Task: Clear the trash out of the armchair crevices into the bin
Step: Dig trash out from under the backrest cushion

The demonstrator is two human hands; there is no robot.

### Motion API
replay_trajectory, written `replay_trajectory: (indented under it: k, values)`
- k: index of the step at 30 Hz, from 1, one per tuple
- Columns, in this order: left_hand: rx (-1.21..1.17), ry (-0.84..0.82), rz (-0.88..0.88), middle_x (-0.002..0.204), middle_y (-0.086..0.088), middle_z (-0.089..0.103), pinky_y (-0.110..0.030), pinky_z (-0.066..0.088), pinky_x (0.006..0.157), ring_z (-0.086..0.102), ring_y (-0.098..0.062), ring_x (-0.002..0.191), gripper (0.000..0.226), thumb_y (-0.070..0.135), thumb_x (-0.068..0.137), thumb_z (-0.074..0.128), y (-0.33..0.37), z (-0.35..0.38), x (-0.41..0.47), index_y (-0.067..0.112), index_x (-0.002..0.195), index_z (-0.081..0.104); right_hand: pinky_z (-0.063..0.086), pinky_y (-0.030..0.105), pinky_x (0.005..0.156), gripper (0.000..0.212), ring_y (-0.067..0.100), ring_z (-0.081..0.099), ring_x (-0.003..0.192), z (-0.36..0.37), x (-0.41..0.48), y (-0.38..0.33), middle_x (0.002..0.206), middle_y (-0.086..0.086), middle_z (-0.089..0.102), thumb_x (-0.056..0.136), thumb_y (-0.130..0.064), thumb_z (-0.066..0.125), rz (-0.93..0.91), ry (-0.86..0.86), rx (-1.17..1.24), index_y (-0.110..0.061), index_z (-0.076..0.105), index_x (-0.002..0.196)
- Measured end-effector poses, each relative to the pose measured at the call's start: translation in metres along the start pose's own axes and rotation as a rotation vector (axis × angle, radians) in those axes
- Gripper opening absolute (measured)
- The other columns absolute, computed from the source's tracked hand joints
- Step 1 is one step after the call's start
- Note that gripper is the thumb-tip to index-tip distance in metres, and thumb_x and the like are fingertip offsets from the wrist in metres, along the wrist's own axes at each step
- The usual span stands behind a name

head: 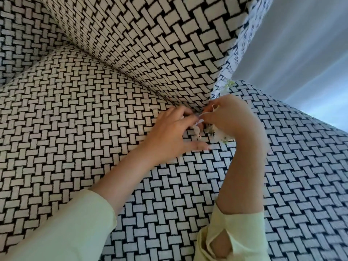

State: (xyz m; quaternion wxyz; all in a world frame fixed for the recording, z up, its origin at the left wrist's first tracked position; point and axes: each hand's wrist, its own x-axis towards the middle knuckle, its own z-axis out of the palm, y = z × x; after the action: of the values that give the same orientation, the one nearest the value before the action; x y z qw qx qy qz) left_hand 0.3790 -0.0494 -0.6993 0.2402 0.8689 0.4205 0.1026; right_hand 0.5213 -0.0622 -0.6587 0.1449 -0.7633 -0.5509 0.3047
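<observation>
The armchair point(94, 113) fills the view, covered in black-and-white basket-weave fabric. Both hands meet at the crevice where its cushions join. My right hand point(227, 113) is closed around a bunch of small pale paper scraps point(218, 133), some with green bits, that hang below the fist. My left hand point(169, 132) rests on the seat cushion with its fingers bent into the crevice, pinching a small white scrap point(200, 121) right beside the right hand. A few more pale green scraps point(228, 85) stick out of the crevice above the right hand. No bin is in view.
A strip of white fabric with a dark print point(239, 51) runs along the edge of the back cushion. Beyond the chair at the right lies a pale grey-blue surface point(301, 53). Light green sleeves cover both forearms.
</observation>
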Motion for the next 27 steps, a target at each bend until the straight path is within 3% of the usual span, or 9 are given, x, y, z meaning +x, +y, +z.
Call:
replay_trajectory:
  k: [3, 6, 8, 9, 14, 21, 24, 27]
  values:
    - [-0.081, 0.103, 0.02, 0.11, -0.002, 0.054, -0.03, 0.026, 0.089, 0.046, -0.022, 0.108, 0.035, 0.037, 0.078, 0.066, 0.0, 0.002, 0.002, 0.013, 0.103, 0.068, 0.036, 0.02, 0.05, 0.016, 0.016, 0.05, 0.066, -0.003, -0.001, 0.001, 0.088, 0.01, 0.064, 0.085, -0.018, 0.061, 0.013, 0.02, -0.018, -0.005, 0.068, 0.09]
    - [-0.25, 0.113, -0.063, 0.091, 0.005, 0.052, -0.019, 0.039, 0.074, 0.051, -0.009, 0.082, 0.01, 0.014, 0.088, 0.056, 0.001, 0.001, 0.001, 0.009, 0.095, 0.062, 0.034, 0.02, 0.049, 0.017, 0.011, 0.047, 0.06, -0.008, -0.004, 0.002, 0.079, 0.005, 0.062, 0.087, -0.025, 0.061, 0.027, 0.009, -0.007, -0.01, 0.069, 0.09]
    - [-0.451, 0.172, -0.21, 0.082, 0.007, 0.052, -0.01, 0.035, 0.048, 0.042, -0.004, 0.058, 0.014, 0.011, 0.095, 0.044, 0.004, -0.004, 0.003, 0.02, 0.086, 0.049, 0.03, 0.019, 0.046, 0.018, 0.009, 0.041, 0.052, -0.013, -0.008, 0.002, 0.069, 0.001, 0.057, 0.086, -0.028, 0.062, 0.035, -0.025, 0.032, -0.012, 0.069, 0.088]
    - [-0.533, 0.232, -0.269, 0.08, 0.006, 0.051, -0.009, 0.031, 0.042, 0.038, -0.005, 0.055, 0.02, 0.013, 0.097, 0.04, 0.005, -0.007, 0.005, 0.025, 0.081, 0.043, 0.029, 0.018, 0.045, 0.018, 0.008, 0.039, 0.05, -0.014, -0.01, 0.001, 0.066, 0.001, 0.055, 0.086, -0.028, 0.062, 0.039, -0.048, 0.052, -0.011, 0.069, 0.087]
    - [-0.975, 0.436, -0.503, 0.071, 0.006, 0.046, -0.017, 0.034, 0.055, 0.039, -0.006, 0.06, 0.026, 0.013, 0.1, 0.033, -0.003, -0.019, 0.013, 0.024, 0.077, 0.039, 0.031, 0.018, 0.044, 0.02, 0.01, 0.037, 0.047, -0.015, -0.012, -0.004, 0.057, 0.0, 0.046, 0.085, -0.025, 0.061, 0.013, -0.076, 0.06, -0.006, 0.064, 0.081]
    - [-1.395, 0.493, -0.615, 0.06, 0.004, 0.042, -0.014, 0.039, 0.044, 0.044, -0.002, 0.043, 0.03, 0.013, 0.1, 0.036, -0.01, -0.033, 0.003, 0.016, 0.07, 0.041, 0.035, 0.016, 0.041, 0.015, 0.009, 0.04, 0.049, -0.011, -0.01, -0.007, 0.066, 0.002, 0.054, 0.086, -0.019, 0.059, -0.071, -0.047, -0.015, -0.006, 0.065, 0.091]
    - [-1.657, 0.562, -0.642, 0.049, 0.001, 0.046, -0.015, 0.034, 0.039, 0.041, -0.006, 0.035, 0.026, 0.01, 0.098, 0.038, -0.013, -0.043, 0.001, 0.012, 0.072, 0.042, 0.034, 0.009, 0.033, 0.013, 0.004, 0.042, 0.043, -0.013, -0.011, -0.008, 0.065, -0.003, 0.055, 0.086, -0.016, 0.059, -0.113, -0.08, -0.011, -0.014, 0.067, 0.095]
    - [-1.931, 0.636, -0.62, 0.056, -0.001, 0.038, -0.014, 0.03, 0.038, 0.032, -0.008, 0.034, 0.022, 0.005, 0.095, 0.036, -0.017, -0.053, -0.005, 0.007, 0.075, 0.045, 0.03, 0.006, 0.03, 0.033, -0.001, 0.043, 0.031, -0.015, -0.014, -0.008, 0.068, -0.008, 0.053, 0.081, -0.012, 0.064, -0.119, -0.15, 0.079, -0.031, 0.063, 0.108]
